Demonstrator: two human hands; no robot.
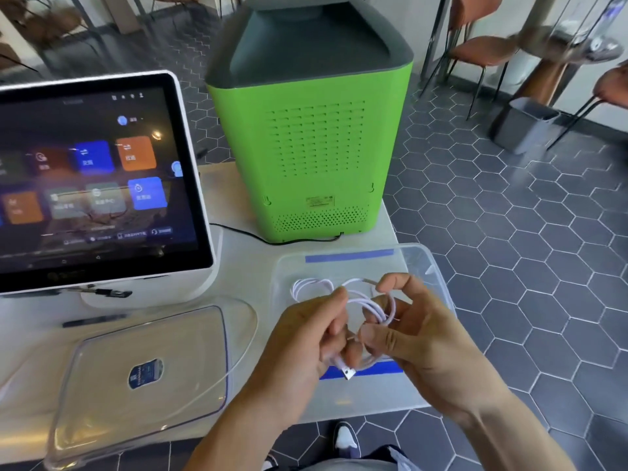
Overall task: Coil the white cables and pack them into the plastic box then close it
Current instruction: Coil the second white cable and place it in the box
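Both my hands hold a white cable (368, 305) above the clear plastic box (353, 263), which stands open on the table's right side with blue tape on its rims. My left hand (312, 338) grips the coil near its USB plug (348, 372), which sticks out below my fingers. My right hand (404, 331) pinches a loop of the same cable between thumb and fingers. A coiled white cable (307, 287) lies inside the box behind my hands. The box's clear lid (146, 372), with a blue sticker, lies upside down on the table to the left.
A white touchscreen terminal (98, 185) stands at the left, a green and grey machine (312, 130) behind the box with a black cord (258, 234) running along the table. A dark pen (91, 320) lies by the lid. Chairs and a bin stand at the far right.
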